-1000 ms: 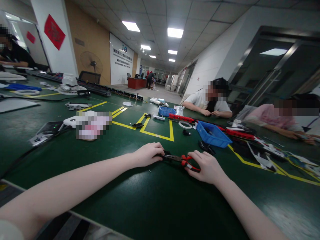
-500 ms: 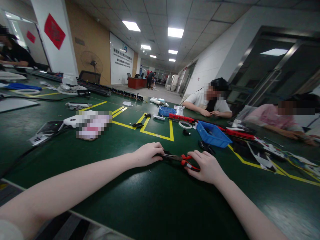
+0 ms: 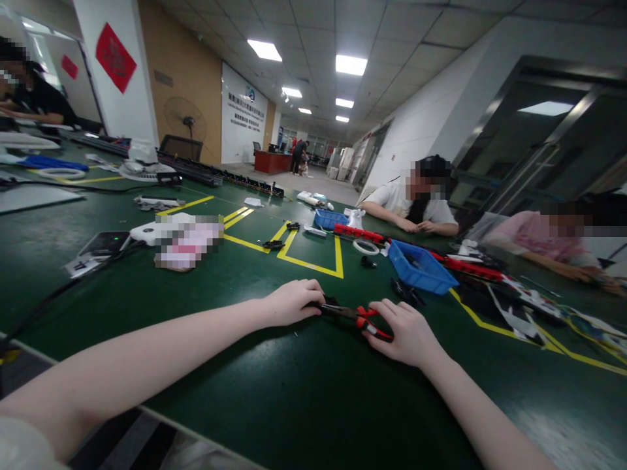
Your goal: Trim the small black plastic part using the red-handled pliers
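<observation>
My right hand (image 3: 404,329) grips the red-and-black handles of a pair of needle-nose pliers (image 3: 347,312). The handles stand somewhat apart, and the jaws point left toward my left hand (image 3: 295,302). The fingers of that hand are closed on a small black part (image 3: 330,301), mostly hidden behind them. The tips of the jaws meet this part; whether they clamp it cannot be made out. Both hands are low over the green table (image 3: 235,391). A tiny light-coloured scrap (image 3: 296,335) lies on the surface below my left hand.
Beyond my right hand stand a blue bin (image 3: 421,267) and a tangled black piece (image 3: 407,292). A phone (image 3: 189,247) and a white device (image 3: 147,230) lie to the left. Small black parts (image 3: 273,245) are near yellow tape lines. Two people sit across the table at right.
The whole view has shifted slightly to the right. My hands and the pliers keep nearly the same pose, with the jaws still at the black part.
</observation>
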Demonstrator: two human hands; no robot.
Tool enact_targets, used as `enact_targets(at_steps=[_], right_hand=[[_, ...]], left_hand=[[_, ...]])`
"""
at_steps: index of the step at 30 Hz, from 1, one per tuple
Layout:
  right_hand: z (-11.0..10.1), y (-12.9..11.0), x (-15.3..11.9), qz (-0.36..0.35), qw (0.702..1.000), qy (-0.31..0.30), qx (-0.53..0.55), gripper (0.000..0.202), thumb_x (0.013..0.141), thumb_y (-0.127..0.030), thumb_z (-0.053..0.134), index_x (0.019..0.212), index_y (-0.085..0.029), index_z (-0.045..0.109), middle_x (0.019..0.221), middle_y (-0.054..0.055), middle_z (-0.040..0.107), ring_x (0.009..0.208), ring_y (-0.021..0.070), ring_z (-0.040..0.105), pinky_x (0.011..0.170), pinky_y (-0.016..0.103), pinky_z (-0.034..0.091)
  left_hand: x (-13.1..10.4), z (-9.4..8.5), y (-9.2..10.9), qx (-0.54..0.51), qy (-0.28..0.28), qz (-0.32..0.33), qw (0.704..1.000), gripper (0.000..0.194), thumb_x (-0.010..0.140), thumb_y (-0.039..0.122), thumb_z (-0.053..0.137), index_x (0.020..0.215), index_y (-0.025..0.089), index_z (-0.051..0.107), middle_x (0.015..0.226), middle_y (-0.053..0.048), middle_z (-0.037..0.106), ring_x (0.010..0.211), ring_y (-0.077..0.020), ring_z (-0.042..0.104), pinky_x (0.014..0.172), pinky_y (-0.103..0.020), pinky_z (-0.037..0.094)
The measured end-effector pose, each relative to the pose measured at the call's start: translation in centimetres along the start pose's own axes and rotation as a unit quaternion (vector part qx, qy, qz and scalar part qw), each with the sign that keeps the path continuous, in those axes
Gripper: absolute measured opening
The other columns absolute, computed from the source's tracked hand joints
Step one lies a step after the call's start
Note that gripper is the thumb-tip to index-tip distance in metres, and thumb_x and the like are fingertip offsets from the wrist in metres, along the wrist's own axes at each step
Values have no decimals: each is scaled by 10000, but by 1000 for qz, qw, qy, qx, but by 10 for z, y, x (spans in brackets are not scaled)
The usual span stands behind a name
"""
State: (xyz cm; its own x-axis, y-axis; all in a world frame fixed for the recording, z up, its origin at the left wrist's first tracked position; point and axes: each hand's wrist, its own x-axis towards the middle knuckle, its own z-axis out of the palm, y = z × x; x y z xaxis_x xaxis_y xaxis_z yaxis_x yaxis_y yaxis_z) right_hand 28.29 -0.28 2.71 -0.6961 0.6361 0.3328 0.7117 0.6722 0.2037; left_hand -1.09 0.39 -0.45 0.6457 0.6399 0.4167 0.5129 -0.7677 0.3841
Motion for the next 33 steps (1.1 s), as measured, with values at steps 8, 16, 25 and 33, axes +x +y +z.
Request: enact_targets(at_steps=[8, 16, 25, 33], right_hand=[[1, 1, 0, -11, 1000, 15, 0, 367, 805, -448, 585, 1052, -177, 610, 925, 95, 668, 710, 197, 581, 666, 329, 405], [2, 6, -1, -16, 1000, 17, 5, 372, 812, -448, 593, 1059, -170, 602, 933, 90, 670, 697, 190, 583, 674, 330, 422], [4, 5, -1, -17, 1000, 19, 9, 365, 802, -443, 604, 1051, -175, 599, 920, 84, 669, 697, 189, 583, 658, 321, 419], [5, 4, -1, -13, 1000, 15, 13, 372, 807, -445, 604, 1059, -171, 592, 942, 86, 670, 697, 188, 571, 657, 321, 415]], left_hand=[[0, -1, 1, 11, -3, 0, 1000, 127, 882, 192, 637, 1007, 176, 646, 1103, -61, 599, 996, -203, 600, 869, -312, 482], [0, 0, 1, 16, -5, 0, 1000, 133, 886, 192, 633, 1018, 175, 641, 1114, -60, 595, 1002, -206, 601, 875, -314, 483], [0, 0, 2, 20, -8, -3, 1000, 134, 888, 199, 633, 1020, 177, 640, 1110, -61, 596, 1000, -205, 598, 876, -318, 483], [0, -1, 2, 15, -6, -2, 1000, 137, 887, 190, 632, 1022, 172, 638, 1104, -66, 596, 1003, -207, 602, 873, -320, 485]])
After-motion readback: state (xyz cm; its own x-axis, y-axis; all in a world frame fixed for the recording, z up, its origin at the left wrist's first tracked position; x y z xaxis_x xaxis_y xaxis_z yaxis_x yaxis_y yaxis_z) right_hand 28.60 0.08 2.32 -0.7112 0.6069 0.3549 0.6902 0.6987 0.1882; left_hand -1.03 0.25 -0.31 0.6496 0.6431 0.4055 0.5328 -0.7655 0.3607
